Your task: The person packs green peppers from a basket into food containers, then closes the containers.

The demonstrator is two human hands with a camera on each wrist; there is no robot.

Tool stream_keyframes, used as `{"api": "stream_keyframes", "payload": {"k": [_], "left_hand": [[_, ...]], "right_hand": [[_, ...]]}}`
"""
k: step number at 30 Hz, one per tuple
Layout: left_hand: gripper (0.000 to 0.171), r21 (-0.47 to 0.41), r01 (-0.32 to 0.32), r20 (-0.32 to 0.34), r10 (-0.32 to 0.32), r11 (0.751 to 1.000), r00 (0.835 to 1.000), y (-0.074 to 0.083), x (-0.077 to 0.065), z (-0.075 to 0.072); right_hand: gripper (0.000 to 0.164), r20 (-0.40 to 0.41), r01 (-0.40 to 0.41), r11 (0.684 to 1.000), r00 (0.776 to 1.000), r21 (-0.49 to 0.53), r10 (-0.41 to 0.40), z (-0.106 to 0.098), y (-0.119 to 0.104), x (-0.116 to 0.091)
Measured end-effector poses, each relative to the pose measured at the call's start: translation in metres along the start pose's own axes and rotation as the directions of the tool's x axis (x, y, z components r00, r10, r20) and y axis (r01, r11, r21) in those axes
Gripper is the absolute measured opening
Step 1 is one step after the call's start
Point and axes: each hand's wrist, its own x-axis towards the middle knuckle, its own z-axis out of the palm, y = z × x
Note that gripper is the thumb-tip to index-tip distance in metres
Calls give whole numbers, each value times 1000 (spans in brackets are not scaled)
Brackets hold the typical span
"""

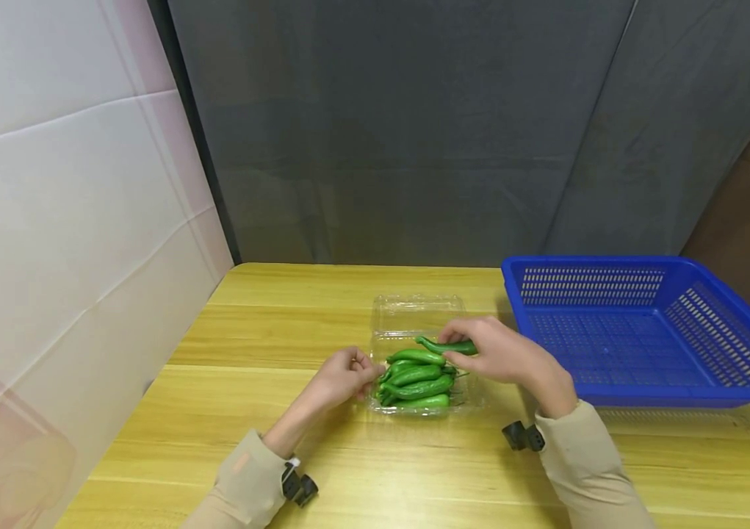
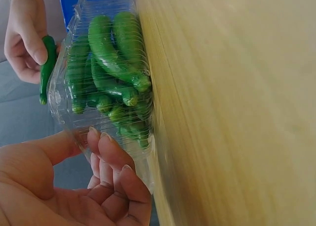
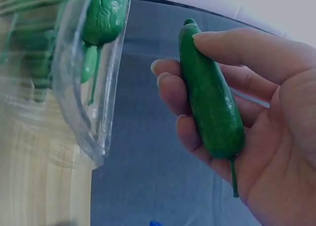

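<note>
A clear plastic clamshell container (image 1: 381,342) stands on the table with its lid (image 1: 417,316) laid back. Inside it lies a pile of green chili peppers (image 1: 417,376), some with thin stems. My right hand (image 1: 503,353) holds one green chili pepper (image 3: 210,95) above the container's far right part, thumb on one side and curled fingers on the other. At the container's left side, my left hand (image 1: 343,378) pinches the rim between thumb and fingertips. The left wrist view shows the peppers (image 2: 108,53) through the ribbed clear wall.
To the right sits a large blue plastic basket (image 1: 613,397) with slotted walls, close beside my right forearm. The wooden table (image 1: 249,338) extends around the container. A grey cloth (image 1: 375,132) hangs behind the table, and a white one (image 1: 70,184) on the left.
</note>
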Motion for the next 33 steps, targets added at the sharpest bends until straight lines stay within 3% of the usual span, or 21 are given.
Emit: {"api": "stream_keyframes", "payload": {"k": [12,19,33], "left_hand": [[19,-10,2,3,-2,1000,1000,0,-1,0],[18,16,-9,-6,9,1000,1000,0,0,1],[19,19,-2,-9,2,1000,1000,-1,1,0]], "right_hand": [[13,68,-5,1000,998,-18,6,13,-1,6],[10,118,-47,999,992,0,47,16,-6,7],[10,119,-36,999,992,-29,39,22,-7,11]]}}
